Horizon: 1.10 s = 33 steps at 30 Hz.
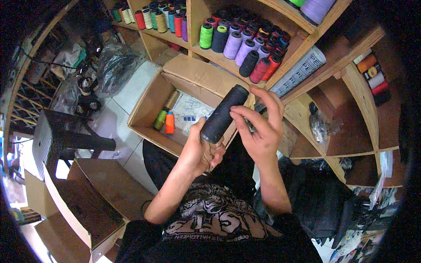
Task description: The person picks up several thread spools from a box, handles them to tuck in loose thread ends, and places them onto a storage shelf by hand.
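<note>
My left hand (pixel 198 151) is wrapped round the lower end of a large black thread spool (pixel 224 114), which leans up to the right. Beside the spool's upper half, the thumb and a fingertip of my right hand (pixel 262 131) are pinched together against its side. Whether a loose thread is between them is too small to tell. Below lies an open cardboard box (pixel 184 65). Inside it are a green spool (pixel 160 119), an orange spool (pixel 169 122) and a brownish spool (pixel 172 99) along the left side.
Wooden shelves (pixel 210 55) at the back hold rows of coloured spools, among them lilac spools (pixel 232 45). A dark plastic stool (pixel 57 131) stands at left, above another open carton (pixel 105 188). Curved wooden compartments (pixel 307 129) and dark cloth (pixel 302 193) are at right.
</note>
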### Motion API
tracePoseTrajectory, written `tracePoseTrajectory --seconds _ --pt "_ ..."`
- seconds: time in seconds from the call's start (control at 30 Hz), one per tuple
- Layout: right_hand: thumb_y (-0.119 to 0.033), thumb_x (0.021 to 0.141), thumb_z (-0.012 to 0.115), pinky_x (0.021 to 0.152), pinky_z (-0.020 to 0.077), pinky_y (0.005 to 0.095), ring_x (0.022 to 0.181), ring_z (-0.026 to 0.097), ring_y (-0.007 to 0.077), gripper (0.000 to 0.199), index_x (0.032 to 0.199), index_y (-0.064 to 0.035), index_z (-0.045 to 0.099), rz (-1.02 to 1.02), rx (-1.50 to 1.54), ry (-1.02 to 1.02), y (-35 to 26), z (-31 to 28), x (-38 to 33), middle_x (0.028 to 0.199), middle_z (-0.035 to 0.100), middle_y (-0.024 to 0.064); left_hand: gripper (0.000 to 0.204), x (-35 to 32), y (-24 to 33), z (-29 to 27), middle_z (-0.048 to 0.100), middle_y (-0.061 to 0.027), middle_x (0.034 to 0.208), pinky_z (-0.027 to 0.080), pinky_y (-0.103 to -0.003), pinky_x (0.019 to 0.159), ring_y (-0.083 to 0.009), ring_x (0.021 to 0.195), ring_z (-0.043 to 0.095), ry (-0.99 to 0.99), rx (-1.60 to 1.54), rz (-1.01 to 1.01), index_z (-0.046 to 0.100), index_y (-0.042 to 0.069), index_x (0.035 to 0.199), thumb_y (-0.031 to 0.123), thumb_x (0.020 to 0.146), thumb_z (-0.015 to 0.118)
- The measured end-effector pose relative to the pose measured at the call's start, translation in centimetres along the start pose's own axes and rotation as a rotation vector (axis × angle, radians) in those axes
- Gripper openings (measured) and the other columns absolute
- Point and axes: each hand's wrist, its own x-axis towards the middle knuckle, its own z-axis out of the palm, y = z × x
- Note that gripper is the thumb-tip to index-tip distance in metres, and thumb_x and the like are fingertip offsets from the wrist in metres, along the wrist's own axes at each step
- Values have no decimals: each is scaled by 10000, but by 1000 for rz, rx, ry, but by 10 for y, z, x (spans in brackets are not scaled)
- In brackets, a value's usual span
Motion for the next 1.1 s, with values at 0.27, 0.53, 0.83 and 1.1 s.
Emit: tracePoseTrajectory --seconds 0.27,0.53,0.83,1.1 --pt "-59 727 644 873 386 403 1009 495 312 110 811 -31 580 201 267 -46 -5 7 -11 1082 558 118 587 3 -1 -4 478 -87 516 320 -263 349 -175 381 440 -52 -59 23 465 73 749 593 873 223" --pt "-67 671 698 867 392 366 1018 496 269 181 837 -70 628 35 183 -125 -22 6 -21 1110 567 71 607 2 -2 3 502 -46 550 349 -252 372 -157 415 472 -21 -64 111 502 76 805 592 881 192" --pt "0 683 670 845 405 349 1007 491 281 150 817 -26 607 63 126 -166 -23 14 -27 1085 565 105 607 5 -4 -1 541 -53 611 383 -254 413 -149 454 493 -61 8 205 501 58 874 580 889 190" --pt "-35 849 494 826 402 295 968 491 206 61 883 -1 532 491 456 29 3 11 -40 1073 517 104 626 11 -6 -7 484 -66 559 364 -279 412 -178 458 467 -85 -99 114 480 62 830 634 856 227"
